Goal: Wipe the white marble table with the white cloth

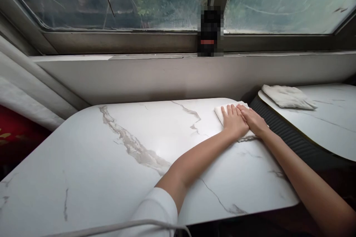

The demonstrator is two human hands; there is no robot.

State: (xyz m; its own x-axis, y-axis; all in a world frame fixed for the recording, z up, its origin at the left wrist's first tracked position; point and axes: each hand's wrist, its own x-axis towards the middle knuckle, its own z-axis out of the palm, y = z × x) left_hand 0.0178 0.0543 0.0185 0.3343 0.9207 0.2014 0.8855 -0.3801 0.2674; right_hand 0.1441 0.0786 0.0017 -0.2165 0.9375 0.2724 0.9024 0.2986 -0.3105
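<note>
A white cloth [219,112] lies folded on the white marble-patterned tabletop [155,126], close to its far right corner. Pressed flat on top of it is my left hand [235,121], fingers stretched out. My right hand [255,121] rests beside it with extended fingers, their tips touching or overlapping the left hand's fingers. Both palms bear down on the cloth, and neither hand curls around it. Much of the cloth is hidden beneath them.
A second marble-patterned surface [333,118] stands at the right with another crumpled white cloth [289,97] on it. A dark ribbed strip [286,142] lies between the surfaces. Behind run a sill and window [125,42], with a blurred dark object [210,31]. A pale curtain [30,85] hangs left.
</note>
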